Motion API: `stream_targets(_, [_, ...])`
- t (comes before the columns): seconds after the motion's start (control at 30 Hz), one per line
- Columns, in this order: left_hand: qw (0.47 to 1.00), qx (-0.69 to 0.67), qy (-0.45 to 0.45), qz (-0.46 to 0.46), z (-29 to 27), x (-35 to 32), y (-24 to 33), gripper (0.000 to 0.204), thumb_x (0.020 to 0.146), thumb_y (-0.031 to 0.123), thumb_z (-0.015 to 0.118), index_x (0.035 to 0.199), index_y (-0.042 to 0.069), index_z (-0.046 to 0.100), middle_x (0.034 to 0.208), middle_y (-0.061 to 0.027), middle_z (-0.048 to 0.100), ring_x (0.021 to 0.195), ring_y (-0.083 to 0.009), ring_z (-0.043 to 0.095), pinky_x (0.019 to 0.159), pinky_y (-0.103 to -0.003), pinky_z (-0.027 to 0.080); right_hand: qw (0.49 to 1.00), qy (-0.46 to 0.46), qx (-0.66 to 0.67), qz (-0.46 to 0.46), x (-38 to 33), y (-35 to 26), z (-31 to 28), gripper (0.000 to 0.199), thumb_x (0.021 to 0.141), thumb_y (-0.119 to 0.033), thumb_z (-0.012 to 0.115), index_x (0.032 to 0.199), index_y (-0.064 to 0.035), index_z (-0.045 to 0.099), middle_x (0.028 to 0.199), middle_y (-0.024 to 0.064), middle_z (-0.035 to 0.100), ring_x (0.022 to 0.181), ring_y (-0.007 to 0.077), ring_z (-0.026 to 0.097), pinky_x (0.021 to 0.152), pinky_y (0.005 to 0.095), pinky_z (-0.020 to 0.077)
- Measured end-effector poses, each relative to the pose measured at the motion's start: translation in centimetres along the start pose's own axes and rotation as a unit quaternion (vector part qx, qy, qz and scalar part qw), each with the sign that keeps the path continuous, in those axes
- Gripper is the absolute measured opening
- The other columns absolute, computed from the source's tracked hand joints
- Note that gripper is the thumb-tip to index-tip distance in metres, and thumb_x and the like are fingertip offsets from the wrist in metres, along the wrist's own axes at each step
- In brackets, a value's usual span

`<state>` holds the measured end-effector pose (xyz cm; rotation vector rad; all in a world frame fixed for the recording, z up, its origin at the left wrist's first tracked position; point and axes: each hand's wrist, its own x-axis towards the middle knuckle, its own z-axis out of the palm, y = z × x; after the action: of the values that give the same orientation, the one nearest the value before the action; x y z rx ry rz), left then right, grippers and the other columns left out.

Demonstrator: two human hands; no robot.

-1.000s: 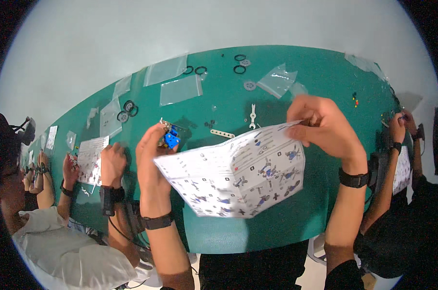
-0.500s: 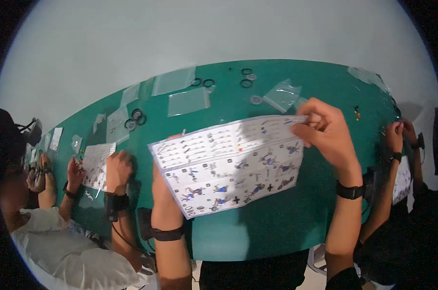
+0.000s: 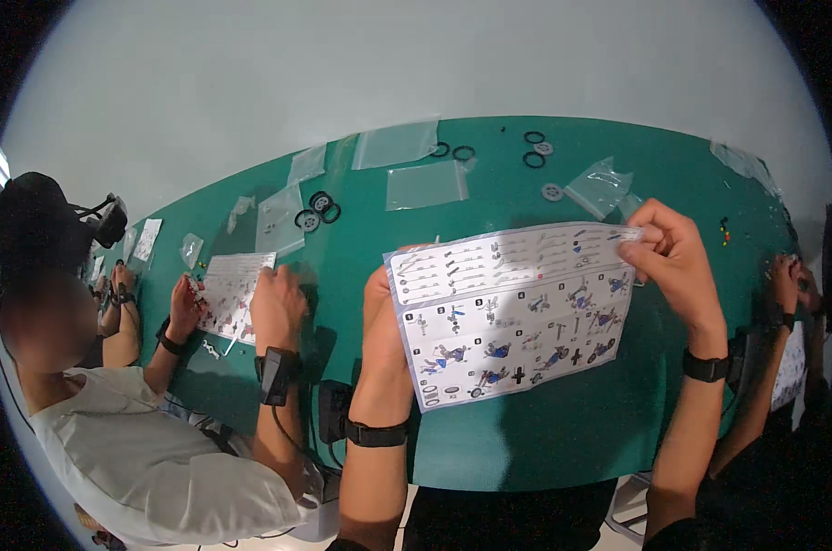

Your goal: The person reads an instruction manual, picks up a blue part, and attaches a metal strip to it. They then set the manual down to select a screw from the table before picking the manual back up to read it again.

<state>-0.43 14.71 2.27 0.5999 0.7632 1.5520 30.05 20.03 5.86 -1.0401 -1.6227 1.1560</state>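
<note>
A printed instruction sheet (image 3: 517,317) with rows of small part drawings and numbered assembly pictures is held up over the green table. My right hand (image 3: 668,248) pinches its upper right corner between thumb and fingers. Behind the sheet's left edge is my left hand (image 3: 379,298); the paper covers its fingers, so their grip is hidden. A small pale tip (image 3: 437,240) shows just above the sheet's top edge near that hand, too small to name. Both my wrists wear black straps.
Beyond the sheet lie clear plastic bags (image 3: 427,185), black rings (image 3: 534,160) and grey wheel discs (image 3: 552,192). To the left, a co-worker's hand (image 3: 278,303) is by another sheet (image 3: 237,285). Small coloured pieces (image 3: 725,234) lie right, near another person's hands (image 3: 788,283).
The view has swung left, so the table and everything on it sits further right. My right hand still pinches the sheet's corner. More of the left co-worker shows.
</note>
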Motion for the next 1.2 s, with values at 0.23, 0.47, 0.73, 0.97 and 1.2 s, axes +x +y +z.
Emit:
stream_targets(0.23, [0.998, 0.049, -0.004, 0.031, 0.78, -0.56, 0.61, 0.017, 0.093, 0.005, 0.061, 0.109, 0.001, 0.064, 0.093, -0.0110, 0.072, 0.077, -0.0155, 0.071, 0.067, -0.027, 0.059, 1.000, -0.019, -0.005, 0.017, 0.10, 0.19, 0.02, 0.015, 0.090, -0.011, 0.069, 0.092, -0.0076, 0.055, 0.074, -0.0052, 0.061, 0.062, 0.0007, 0.049, 0.055, 0.0189, 0.0372])
stream_targets(0.47, [0.999, 0.044, -0.004, 0.031, 0.79, -0.61, 0.49, 0.018, 0.093, 0.006, 0.062, 0.110, 0.001, 0.064, 0.095, -0.0121, 0.072, 0.078, -0.0163, 0.072, 0.068, -0.028, 0.059, 1.000, -0.020, -0.012, 0.007, -0.08, -0.13, 0.14, 0.015, 0.091, -0.012, 0.069, 0.092, -0.0077, 0.054, 0.076, -0.0047, 0.061, 0.064, 0.0014, 0.049, 0.056, 0.0195, 0.0378])
stream_targets(0.73, [0.998, 0.048, -0.006, 0.027, 0.58, -0.49, 0.38, 0.020, 0.092, 0.006, 0.062, 0.111, 0.000, 0.064, 0.096, -0.0122, 0.072, 0.079, -0.0163, 0.072, 0.069, -0.028, 0.059, 0.999, -0.021, -0.015, 0.018, -0.01, -0.07, 0.05, 0.017, 0.090, -0.015, 0.070, 0.093, -0.0082, 0.055, 0.075, -0.0052, 0.060, 0.065, 0.0013, 0.049, 0.056, 0.0194, 0.0377])
stream_targets(0.97, [0.999, 0.036, -0.016, 0.038, 0.56, -0.59, 0.26, 0.019, 0.092, 0.006, 0.062, 0.110, 0.000, 0.064, 0.096, -0.0123, 0.072, 0.080, -0.0160, 0.072, 0.070, -0.028, 0.059, 1.000, -0.018, -0.011, 0.014, -0.07, -0.10, 0.18, 0.017, 0.090, -0.015, 0.070, 0.092, -0.0083, 0.055, 0.074, -0.0055, 0.059, 0.064, 0.0013, 0.049, 0.055, 0.0194, 0.0372])
stream_targets(1.2, [0.997, 0.050, -0.035, 0.037, 0.53, -0.59, 0.24, 0.019, 0.093, 0.008, 0.062, 0.109, 0.000, 0.064, 0.095, -0.0115, 0.072, 0.080, -0.0154, 0.071, 0.070, -0.027, 0.058, 1.000, -0.015, -0.020, 0.003, -0.19, -0.28, 0.29, 0.017, 0.091, -0.014, 0.070, 0.091, -0.0078, 0.054, 0.074, -0.0049, 0.059, 0.063, 0.0017, 0.049, 0.055, 0.0196, 0.0368])
